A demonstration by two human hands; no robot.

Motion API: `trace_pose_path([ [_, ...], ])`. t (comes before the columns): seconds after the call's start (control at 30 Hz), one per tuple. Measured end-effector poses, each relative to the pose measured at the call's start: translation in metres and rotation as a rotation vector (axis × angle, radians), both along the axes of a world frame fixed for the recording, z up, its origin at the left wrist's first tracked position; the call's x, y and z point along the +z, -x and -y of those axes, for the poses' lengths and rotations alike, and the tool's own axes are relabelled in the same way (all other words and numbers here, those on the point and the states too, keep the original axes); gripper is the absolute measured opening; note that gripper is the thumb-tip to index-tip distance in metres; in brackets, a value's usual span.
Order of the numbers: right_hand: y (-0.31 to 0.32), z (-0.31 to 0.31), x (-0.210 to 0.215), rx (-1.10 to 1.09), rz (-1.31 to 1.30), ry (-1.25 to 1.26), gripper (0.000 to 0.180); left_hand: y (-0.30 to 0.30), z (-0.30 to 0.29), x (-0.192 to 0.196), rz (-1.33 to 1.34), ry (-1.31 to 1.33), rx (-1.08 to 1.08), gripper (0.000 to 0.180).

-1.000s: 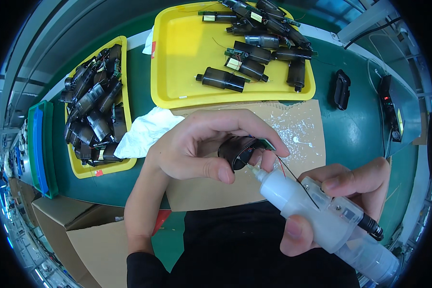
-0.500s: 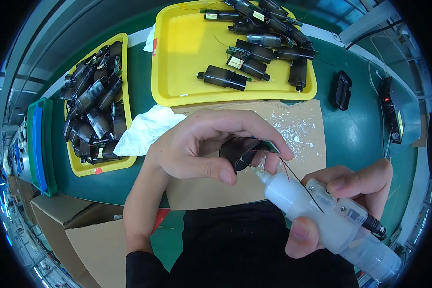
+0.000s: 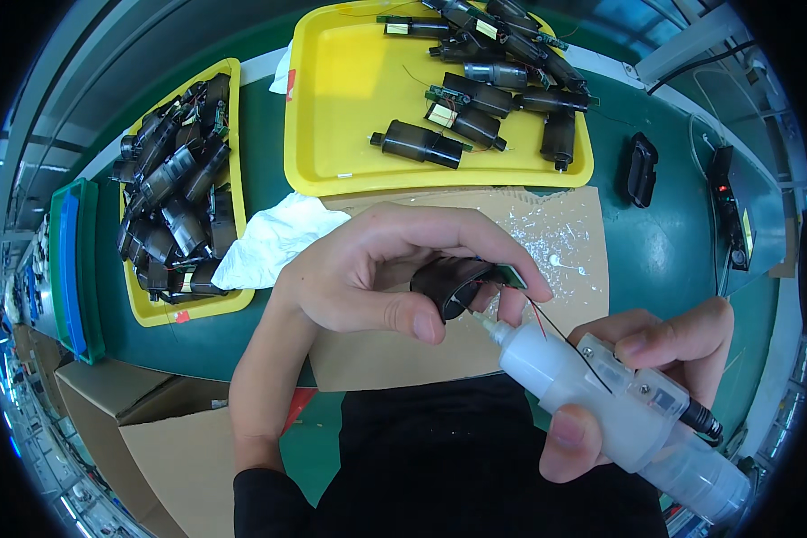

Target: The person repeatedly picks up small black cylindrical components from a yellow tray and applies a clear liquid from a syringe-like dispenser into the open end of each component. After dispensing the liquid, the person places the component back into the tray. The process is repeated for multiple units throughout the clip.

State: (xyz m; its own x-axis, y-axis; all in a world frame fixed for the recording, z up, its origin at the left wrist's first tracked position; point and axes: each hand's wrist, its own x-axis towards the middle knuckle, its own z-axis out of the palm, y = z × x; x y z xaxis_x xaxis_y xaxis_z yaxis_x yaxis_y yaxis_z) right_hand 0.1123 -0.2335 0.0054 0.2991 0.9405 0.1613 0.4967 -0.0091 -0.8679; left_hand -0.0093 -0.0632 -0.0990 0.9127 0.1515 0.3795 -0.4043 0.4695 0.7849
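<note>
My left hand [image 3: 377, 278] grips a small black cylindrical motor part [image 3: 450, 285] with a green circuit strip and thin red and black wires. My right hand [image 3: 646, 377] holds a translucent white glue dispenser [image 3: 601, 394], tilted, with its nozzle tip [image 3: 489, 327] right at the open end of the black part. Both hands hover above a brown cardboard sheet [image 3: 565, 242] spattered with white glue.
A large yellow tray [image 3: 332, 108] at the back holds several black motor parts. A narrow yellow tray [image 3: 233, 300] on the left is piled with more. A crumpled white cloth [image 3: 269, 238] lies between them. A black clip [image 3: 641, 169] and a grey device [image 3: 735, 215] sit at right.
The dispenser and my right hand have shifted slightly right and down; its nozzle stays at the black part. My left hand has barely moved.
</note>
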Motion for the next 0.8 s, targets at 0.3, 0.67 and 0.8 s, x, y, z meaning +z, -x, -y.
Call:
trace_pose_path([
  [0.3,-0.003,0.002,-0.001,-0.007,-0.001,0.015,0.061,0.001,0.002,0.0,-0.026,0.023,0.022,0.056],
  [0.67,-0.016,-0.011,-0.072,-0.225,0.085,-0.084,0.033,0.068,-0.049,0.052,-0.587,-1.148,0.799,0.04],
  [0.8,-0.02,-0.011,-0.102,-0.236,0.01,0.041,0.03,0.129,-0.084,0.064,-0.916,-1.337,1.185,0.04],
])
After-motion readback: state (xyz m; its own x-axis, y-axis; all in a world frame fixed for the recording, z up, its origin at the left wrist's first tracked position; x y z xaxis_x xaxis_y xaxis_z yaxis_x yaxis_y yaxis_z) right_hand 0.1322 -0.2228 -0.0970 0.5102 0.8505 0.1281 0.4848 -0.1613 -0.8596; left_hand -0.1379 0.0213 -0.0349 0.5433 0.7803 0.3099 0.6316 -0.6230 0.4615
